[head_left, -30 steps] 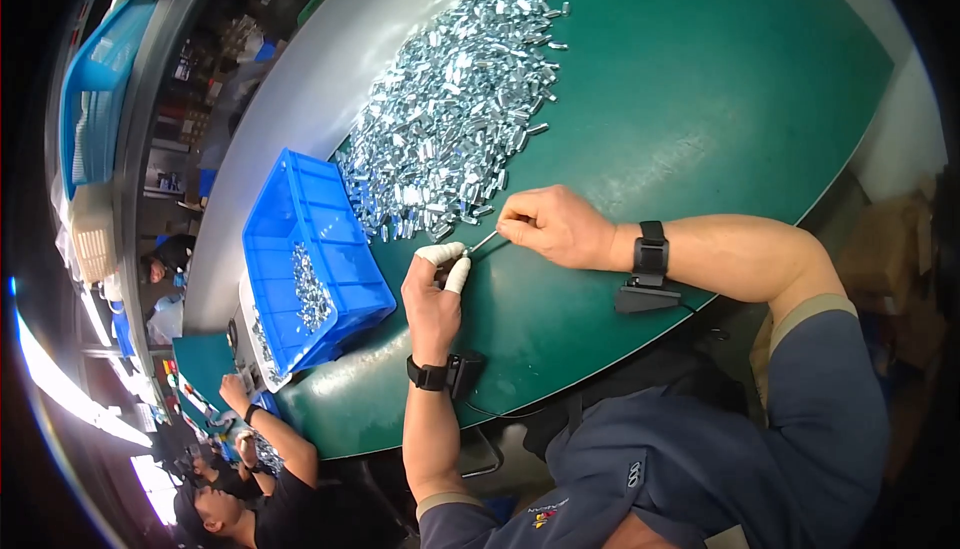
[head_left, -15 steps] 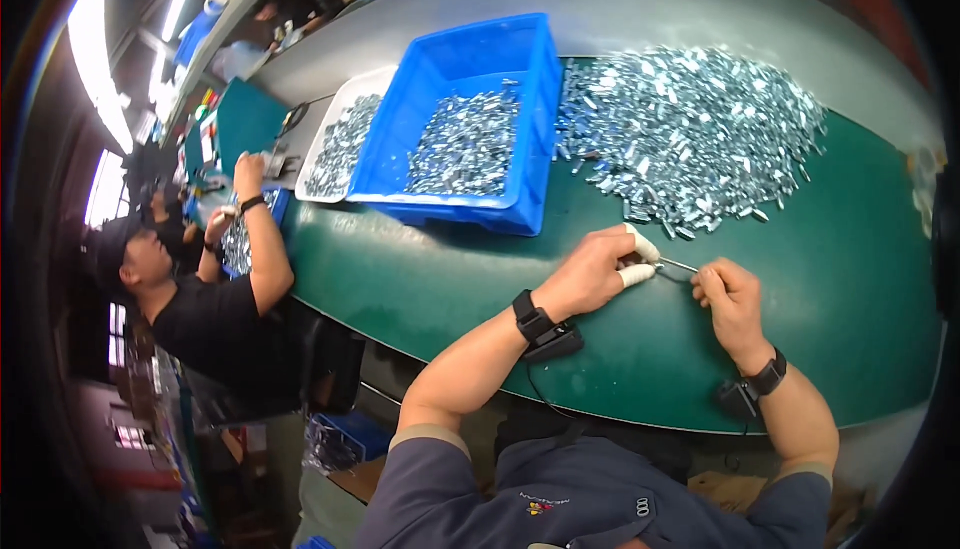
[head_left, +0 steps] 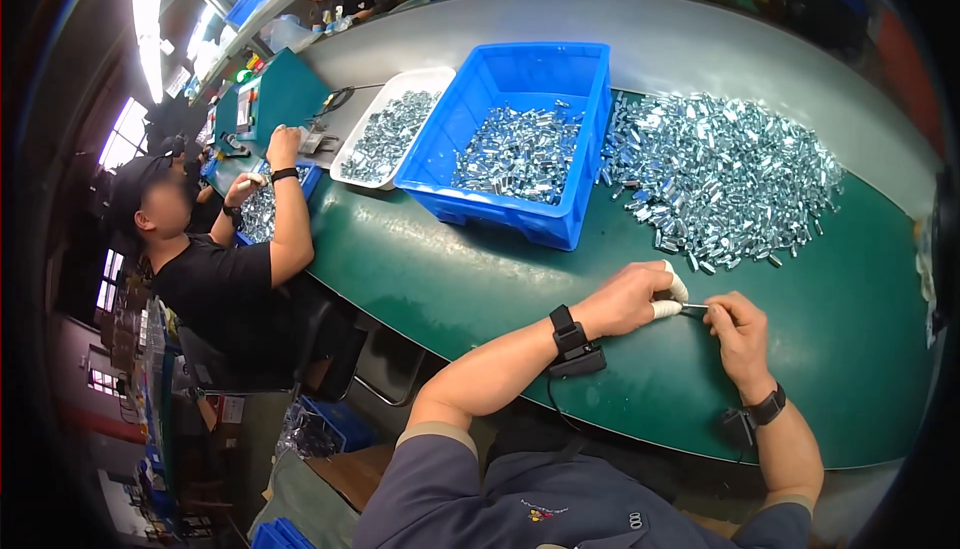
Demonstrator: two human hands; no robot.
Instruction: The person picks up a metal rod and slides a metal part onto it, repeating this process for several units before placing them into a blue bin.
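Observation:
My left hand (head_left: 636,296), with white finger cots on its thumb and forefinger, pinches a small metal piece (head_left: 684,306) mostly hidden by the fingertips. My right hand (head_left: 739,334) is closed on a thin metal rod (head_left: 696,307), whose far end meets the piece at the left fingertips. Whether the rod sits inside the piece or only against it, I cannot tell. Both hands are above the green table, in front of a large heap of small shiny metal parts (head_left: 725,184).
Left of the heap stands a deep blue bin (head_left: 575,164) partly filled with such parts. A white tray (head_left: 345,171) of more parts is beside it. The green tabletop (head_left: 400,264) curves leftward to a co-worker (head_left: 225,274) at a blue tray. A grey wall (head_left: 500,21) backs the table.
The view has shifted, so the table and bins appear lower and farther right. The gap between my hands is narrower, and the rod lies more level. Both grips stay closed.

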